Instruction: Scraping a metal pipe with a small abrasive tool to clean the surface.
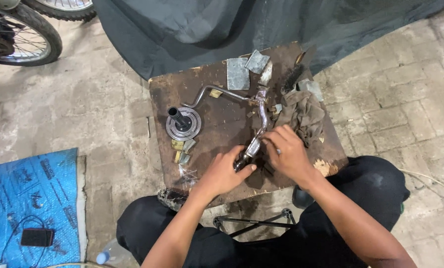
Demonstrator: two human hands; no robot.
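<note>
A bent chrome metal lever [257, 130] lies on a worn brown board [217, 129] in front of me. My left hand [223, 171] grips its near end against the board. My right hand [287, 154] rests on the lever's shaft just above, fingers pinched on it. A second thin bent metal rod [213, 92] reaches from the lever's far end toward the left.
A round metal disc with a black stem [182, 123] stands at the board's left. Small metal bits [181, 151], grey sandpaper pieces [237, 72], a black brush [292, 77] and a brown rag [304, 114] lie around. A motorcycle wheel [18, 34], blue mat [28, 198] and phone [37, 237] are at left.
</note>
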